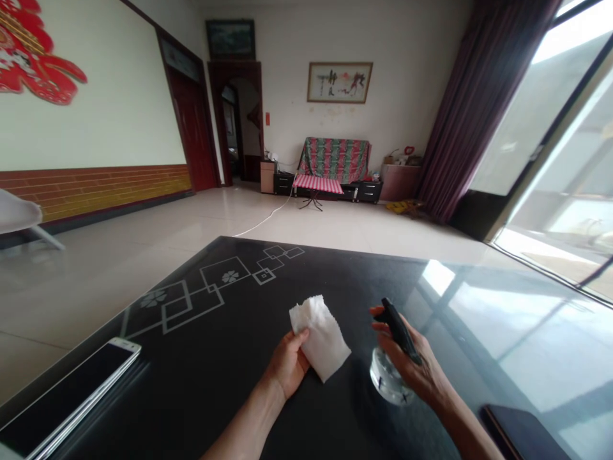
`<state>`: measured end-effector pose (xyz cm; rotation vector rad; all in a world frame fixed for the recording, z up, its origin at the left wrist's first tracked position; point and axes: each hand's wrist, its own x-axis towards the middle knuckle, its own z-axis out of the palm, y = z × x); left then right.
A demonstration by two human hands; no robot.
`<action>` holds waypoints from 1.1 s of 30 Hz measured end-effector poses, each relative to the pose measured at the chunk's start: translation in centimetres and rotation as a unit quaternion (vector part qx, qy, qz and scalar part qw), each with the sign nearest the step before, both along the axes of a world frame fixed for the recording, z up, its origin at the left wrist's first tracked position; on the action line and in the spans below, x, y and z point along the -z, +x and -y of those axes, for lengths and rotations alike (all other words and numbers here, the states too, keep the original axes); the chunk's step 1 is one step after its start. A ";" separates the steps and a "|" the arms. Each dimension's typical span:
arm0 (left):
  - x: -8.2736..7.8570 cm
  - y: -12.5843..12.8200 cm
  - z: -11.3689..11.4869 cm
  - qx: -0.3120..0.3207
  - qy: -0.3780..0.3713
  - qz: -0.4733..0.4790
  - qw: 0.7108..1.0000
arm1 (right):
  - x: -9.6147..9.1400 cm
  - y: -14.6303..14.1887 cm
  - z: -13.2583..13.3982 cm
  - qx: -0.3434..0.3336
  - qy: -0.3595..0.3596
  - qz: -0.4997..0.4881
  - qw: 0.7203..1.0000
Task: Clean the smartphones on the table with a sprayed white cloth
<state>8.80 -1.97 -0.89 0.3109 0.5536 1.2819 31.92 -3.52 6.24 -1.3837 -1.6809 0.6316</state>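
My left hand [289, 364] pinches a folded white tissue [322, 338] between thumb and fingers, above the black tabletop [211, 377]. The tissue's torn upper edge points away from me. To its right, my right hand [412, 358] is wrapped round a spray bottle with a black trigger head [400, 329] and a clear body [385, 380]. My fingers lie at the trigger side, and the palm covers the bottle's neck. Whether the bottle's base touches the table I cannot tell.
A white-edged phone [76, 396] lies at the table's left, and a dark phone-like object [524, 431] at the lower right. Pale square outlines mark the far left of the tabletop. Beyond stand a small checked-cloth table [318, 184] and a white chair [19, 214].
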 end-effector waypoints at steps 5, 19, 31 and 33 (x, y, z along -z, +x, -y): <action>-0.1 -0.1 -0.4 -0.029 0.030 0.011 0.999 | -2.3 -4.8 3.1 -0.107 -0.081 -0.011 0.991; -1.0 -0.1 -0.3 -0.077 0.014 0.055 0.995 | -2.8 -6.7 3.4 -0.159 -0.121 0.037 0.979; -1.3 -0.8 -0.7 -0.098 0.012 0.118 0.988 | -2.9 -6.9 3.7 -0.182 -0.147 0.058 0.971; -1.3 -0.9 -0.9 -0.101 0.008 0.124 0.987 | -3.0 -6.9 3.8 -0.185 -0.153 0.056 0.969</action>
